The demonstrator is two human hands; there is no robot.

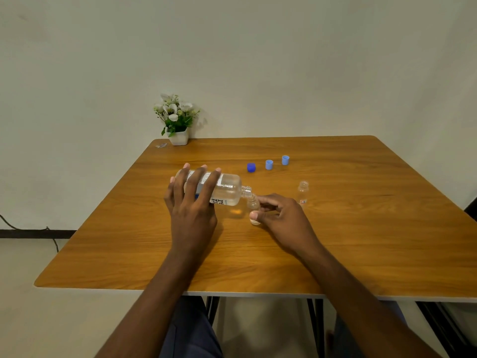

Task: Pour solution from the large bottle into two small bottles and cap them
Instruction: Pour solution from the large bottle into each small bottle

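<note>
Two hands worked over a wooden counter [335, 228]. The left hand [192, 202] gripped the large bottle [227, 189], tipped sideways so its neck met a small bottle [253, 205] that the right hand [281, 218] pinched steady for filling. A second small bottle [303, 191] waited uncapped nearby, with three blue caps [269, 164] behind. The label's print was too blurred to read.
</note>
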